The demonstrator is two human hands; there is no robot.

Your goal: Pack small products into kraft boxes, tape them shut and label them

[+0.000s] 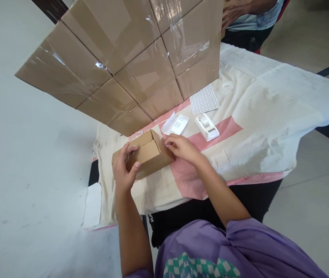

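Observation:
A closed cardboard box [148, 152] lies on the cloth-covered table in front of me. My left hand [125, 166] rests over its left part, thumb and fingers spread apart. At the box's right end, my right hand [177, 146] has its fingertips pinched together against the end face. Whatever is between those fingertips is too small to make out. Just behind the right hand is a curling label sheet [178, 124] with printed outlines. A white tape dispenser [207, 126] sits to the right of it.
A tall stack of taped cardboard boxes [141, 58] stands at the table's back. Another printed sheet [204, 99] lies by its foot. A wrinkled white cloth with pink patches [254, 143] covers the table. A wall [37, 154] is on the left. Another person's hand [235, 11] shows behind the stack.

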